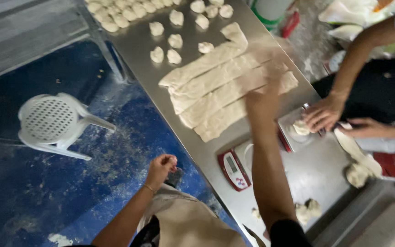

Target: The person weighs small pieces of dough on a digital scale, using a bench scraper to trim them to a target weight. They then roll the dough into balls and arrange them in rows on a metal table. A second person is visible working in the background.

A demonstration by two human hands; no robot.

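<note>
while right hand (262,101), blurred, grip unclear, reaches long pale dough strips (225,87) at 12 o'clock on steel table (138,45), left hand (162,167) hangs loosely curled, empty; portioning step, next needs pinching a strip.

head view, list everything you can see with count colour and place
dough strips: about four or five long, off-white, side by side mid table
dough pieces: many small, off-white, far end of table
dough lumps: a few, off-white, near end of table
table: one, steel, running up the picture
kitchen scale: one, red and white, near table edge
second scale: one, red-edged, holding dough under a co-worker's hand
plastic chair: one, white, tipped on the blue floor
co-worker's hands: two, at right by the second scale
left hand: loosely closed, off the table over the floor
right hand: blurred, over the dough strips
</note>
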